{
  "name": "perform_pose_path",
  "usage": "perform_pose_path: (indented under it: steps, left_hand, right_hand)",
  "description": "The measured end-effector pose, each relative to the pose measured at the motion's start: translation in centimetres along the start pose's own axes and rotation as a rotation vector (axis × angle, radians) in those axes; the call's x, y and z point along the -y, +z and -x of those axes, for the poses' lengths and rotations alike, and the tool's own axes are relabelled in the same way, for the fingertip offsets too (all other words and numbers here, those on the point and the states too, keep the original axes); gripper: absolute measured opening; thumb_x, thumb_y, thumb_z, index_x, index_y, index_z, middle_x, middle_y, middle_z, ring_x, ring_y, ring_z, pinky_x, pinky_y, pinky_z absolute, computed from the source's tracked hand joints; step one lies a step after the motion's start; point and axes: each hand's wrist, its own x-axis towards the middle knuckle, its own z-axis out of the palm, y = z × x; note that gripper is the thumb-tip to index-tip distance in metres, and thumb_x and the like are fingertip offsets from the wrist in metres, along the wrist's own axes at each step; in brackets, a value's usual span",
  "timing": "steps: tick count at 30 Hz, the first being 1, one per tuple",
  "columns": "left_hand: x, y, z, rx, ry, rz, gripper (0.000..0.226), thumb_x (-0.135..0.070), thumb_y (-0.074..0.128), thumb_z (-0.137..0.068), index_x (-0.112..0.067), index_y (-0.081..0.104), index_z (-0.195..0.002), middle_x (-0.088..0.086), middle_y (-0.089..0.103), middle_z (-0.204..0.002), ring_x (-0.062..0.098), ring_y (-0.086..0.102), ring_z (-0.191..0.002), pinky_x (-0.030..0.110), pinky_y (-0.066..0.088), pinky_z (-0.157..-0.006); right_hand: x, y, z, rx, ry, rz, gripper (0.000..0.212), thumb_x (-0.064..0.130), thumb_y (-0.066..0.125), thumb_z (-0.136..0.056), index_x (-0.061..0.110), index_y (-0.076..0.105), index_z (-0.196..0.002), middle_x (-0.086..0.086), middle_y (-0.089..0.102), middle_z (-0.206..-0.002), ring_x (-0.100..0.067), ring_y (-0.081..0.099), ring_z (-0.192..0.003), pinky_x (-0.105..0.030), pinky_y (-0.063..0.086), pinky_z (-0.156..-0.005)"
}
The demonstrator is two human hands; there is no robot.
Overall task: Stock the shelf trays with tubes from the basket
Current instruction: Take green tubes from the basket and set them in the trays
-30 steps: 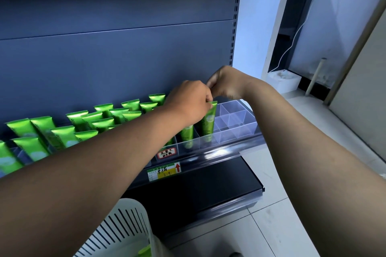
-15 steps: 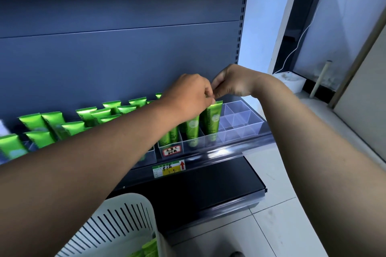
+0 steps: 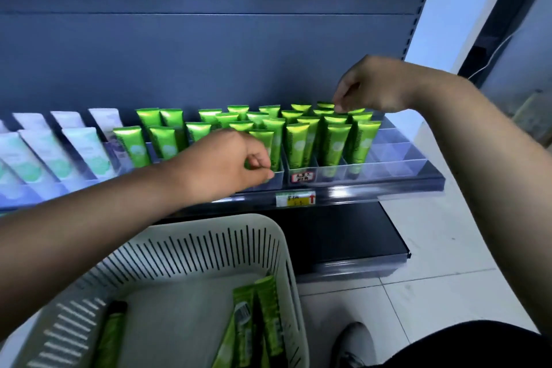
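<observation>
Rows of green tubes [image 3: 298, 143] stand upright in the clear divided trays [image 3: 397, 166] on the dark shelf. My right hand [image 3: 370, 88] reaches over the back rows, and its fingertips pinch the crimped top of a back-row green tube [image 3: 326, 105]. My left hand [image 3: 230, 163] hovers at the front edge of the trays with curled fingers, just before a front-row tube [image 3: 264, 140]; whether it holds anything is unclear. Below, the white slatted basket [image 3: 185, 245] holds several green tubes [image 3: 257, 323].
Pale white-and-teal tubes [image 3: 44, 152] fill the trays at the left. The rightmost tray compartments [image 3: 391, 149] hold nothing. A yellow price label [image 3: 295, 199] sits on the shelf rail, above a black lower shelf [image 3: 343, 236]. A shoe [image 3: 355, 343] stands on the tiled floor.
My hands have parted: the left dropped toward the tray's front edge, while the right stayed at the back rows. The view tilted down, bringing the basket's inside into sight.
</observation>
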Motion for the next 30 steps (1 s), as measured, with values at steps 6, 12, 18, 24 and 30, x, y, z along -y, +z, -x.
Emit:
perform_pose_path:
  steps: [6,12,18,24,30]
  left_hand:
    - [3.6,0.0,6.7,0.016,-0.027,0.000,0.010,-0.041,0.073,-0.088,-0.031,0.074,-0.089,-0.021,0.068,-0.081,-0.003,0.062,-0.076,0.024,0.050,-0.070]
    - [6.9,0.9,11.9,0.203,-0.118,-0.016,0.015,-0.042,0.064,-0.089,-0.031,0.073,-0.093,-0.018,0.070,-0.088,-0.003,0.063,-0.079,0.026,0.052,-0.074]
    - [8.7,3.8,15.6,0.618,-0.226,-0.163,0.027,-0.042,0.062,-0.091,-0.030,0.070,-0.114,-0.009,0.070,-0.112,0.012,0.065,-0.104,0.028,0.051,-0.089]
    - [9.4,10.8,18.3,0.949,-0.359,-0.050,0.034,-0.043,0.060,-0.095,-0.012,0.072,-0.089,0.003,0.071,-0.097,0.020,0.066,-0.090,0.040,0.057,-0.090]
    - [7.5,15.5,17.9,0.952,-0.567,0.159,0.042,-0.038,0.068,-0.093,-0.013,0.051,-0.063,-0.001,0.053,-0.064,0.011,0.048,-0.060,0.030,0.049,-0.073]
  right_hand:
    - [6.9,4.9,0.4,0.137,-0.138,0.012,0.010,0.031,0.081,-0.089,0.029,0.080,-0.099,0.011,0.075,-0.091,-0.003,0.066,-0.084,-0.017,0.043,-0.068]
    - [14.4,11.2,1.6,0.392,-0.279,-0.029,0.012,0.032,0.079,-0.091,0.024,0.081,-0.100,0.018,0.076,-0.085,0.009,0.063,-0.075,-0.009,0.045,-0.066]
    - [19.4,17.8,4.1,0.690,-0.411,0.168,0.025,0.042,0.071,-0.094,0.028,0.077,-0.114,0.015,0.074,-0.104,-0.002,0.065,-0.090,-0.026,0.052,-0.078]
    - [19.8,26.6,5.3,1.007,-0.364,0.447,0.028,0.036,0.073,-0.091,0.009,0.073,-0.098,-0.005,0.069,-0.090,-0.020,0.060,-0.076,-0.029,0.044,-0.059]
    - [18.7,30.2,5.3,1.129,-0.226,0.681,0.048,0.043,0.060,-0.103,0.003,0.066,-0.129,-0.010,0.066,-0.112,-0.023,0.058,-0.090,-0.033,0.046,-0.075]
